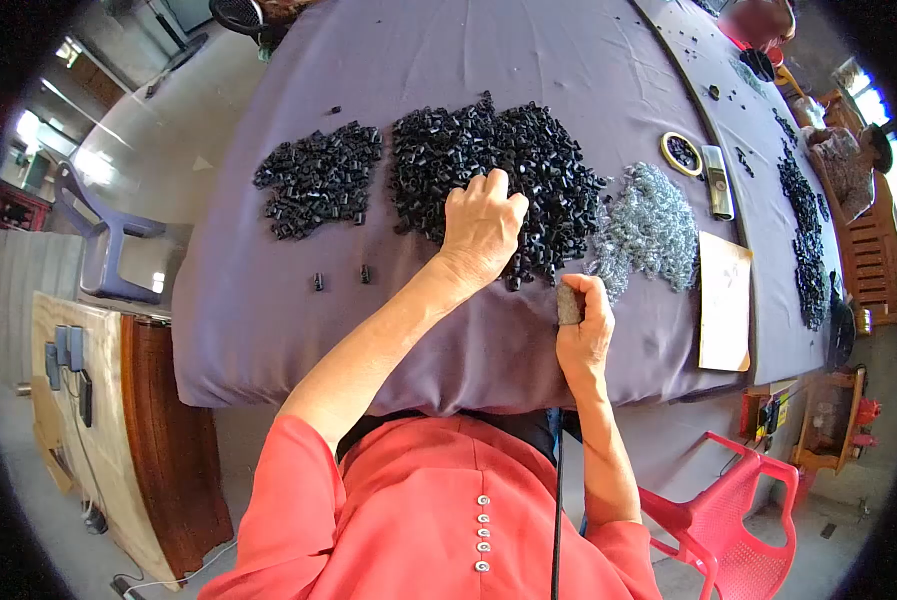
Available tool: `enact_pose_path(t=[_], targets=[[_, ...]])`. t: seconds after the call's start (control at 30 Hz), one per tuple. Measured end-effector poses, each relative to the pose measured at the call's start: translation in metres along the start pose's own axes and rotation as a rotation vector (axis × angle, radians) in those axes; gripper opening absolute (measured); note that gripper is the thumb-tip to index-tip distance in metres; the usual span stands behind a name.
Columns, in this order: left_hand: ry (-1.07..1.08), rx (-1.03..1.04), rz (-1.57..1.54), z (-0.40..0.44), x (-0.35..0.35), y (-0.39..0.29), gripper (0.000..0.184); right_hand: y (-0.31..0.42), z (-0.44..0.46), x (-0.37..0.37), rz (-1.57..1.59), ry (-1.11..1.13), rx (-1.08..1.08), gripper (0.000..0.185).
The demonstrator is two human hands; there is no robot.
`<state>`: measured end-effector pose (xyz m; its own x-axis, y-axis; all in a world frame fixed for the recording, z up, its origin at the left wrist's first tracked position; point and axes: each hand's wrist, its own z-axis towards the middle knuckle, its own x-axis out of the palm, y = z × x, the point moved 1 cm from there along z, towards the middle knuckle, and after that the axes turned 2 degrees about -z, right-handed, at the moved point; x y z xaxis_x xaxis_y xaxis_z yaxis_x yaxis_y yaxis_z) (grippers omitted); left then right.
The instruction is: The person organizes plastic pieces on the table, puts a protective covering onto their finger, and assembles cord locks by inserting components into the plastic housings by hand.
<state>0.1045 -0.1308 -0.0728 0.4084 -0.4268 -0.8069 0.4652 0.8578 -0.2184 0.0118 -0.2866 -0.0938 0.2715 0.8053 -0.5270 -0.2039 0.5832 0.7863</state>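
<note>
My left hand (480, 225) reaches over the lower middle of the large heap of small black parts (448, 150), its fingers curled down into them; the fingertips are hidden. To the right and nearer the table edge, my right hand (586, 325) grips a small grey block (569, 304) between thumb and fingers. Beside the large heap, on its right, lies a pile of clear small pieces (653, 225). A smaller heap of black parts (320, 180) sits at the left, with two single black parts (318, 282) below it.
A yellow-rimmed round container (681, 154), a clear box (716, 183) and a cardboard sheet (725, 305) lie at the right. More black parts (803, 235) line the far right, where another person (758, 22) sits. A pink chair (733, 520) stands below.
</note>
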Motion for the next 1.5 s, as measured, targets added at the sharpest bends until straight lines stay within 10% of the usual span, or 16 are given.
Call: enact_pose_path(t=[0.27,0.5,0.83,1.2,1.5], targets=[[-0.205,-0.129,-0.553,-0.012,-0.011,0.001,0.010,0.000,0.002,0.000,-0.009,0.015,-0.040,0.029],[0.133,-0.497,-1.075,-0.058,-0.037,-0.004,0.010,0.010,0.001,0.002,0.306,0.074,0.207,0.024],[0.060,-0.372,-1.077,-0.071,-0.040,0.002,0.015,0.050,0.011,0.025,0.234,0.194,0.010,0.021],[0.163,-0.873,-1.678,-0.077,-0.029,0.018,0.019,0.057,0.017,0.032,0.139,0.191,-0.026,0.023],[0.155,-0.812,-1.649,-0.080,-0.029,0.021,0.012,0.065,0.013,0.041,0.031,0.174,-0.179,0.030]])
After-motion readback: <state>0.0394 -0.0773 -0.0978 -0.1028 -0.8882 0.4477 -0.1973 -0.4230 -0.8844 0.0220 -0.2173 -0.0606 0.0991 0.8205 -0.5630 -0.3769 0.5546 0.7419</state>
